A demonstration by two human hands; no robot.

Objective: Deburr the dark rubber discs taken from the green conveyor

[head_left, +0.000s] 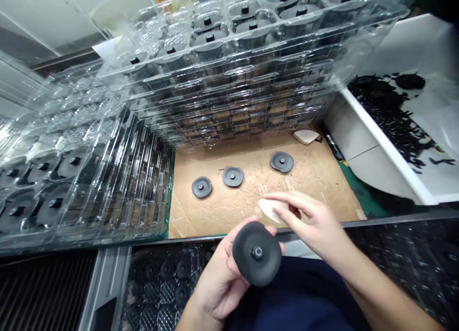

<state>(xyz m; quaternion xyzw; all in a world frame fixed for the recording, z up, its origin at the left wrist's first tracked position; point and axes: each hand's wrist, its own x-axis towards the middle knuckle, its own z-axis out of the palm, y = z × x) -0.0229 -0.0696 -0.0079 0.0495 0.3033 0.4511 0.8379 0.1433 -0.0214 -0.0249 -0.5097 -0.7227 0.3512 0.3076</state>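
My left hand (224,278) is closed around a dark grey rubber disc (247,269) with a short hollow stub at its centre, its dished face turned up toward me. Just right of it, my right hand (308,216) pinches a pale, flat, rounded pad (268,209) between thumb and fingers, close to the disc's upper edge. Beyond the hands, three similar discs lie on the cardboard sheet (190,221): a left disc (201,187), a middle disc (233,176) and a right disc (281,162). Each has its stub facing up.
Tall stacks of clear plastic trays (222,82) holding discs stand behind, with more stacked trays (71,187) at left. At right is a white bin (390,154) with black scraps. A second pale pad (305,136) and a black marker (330,140) lie near it.
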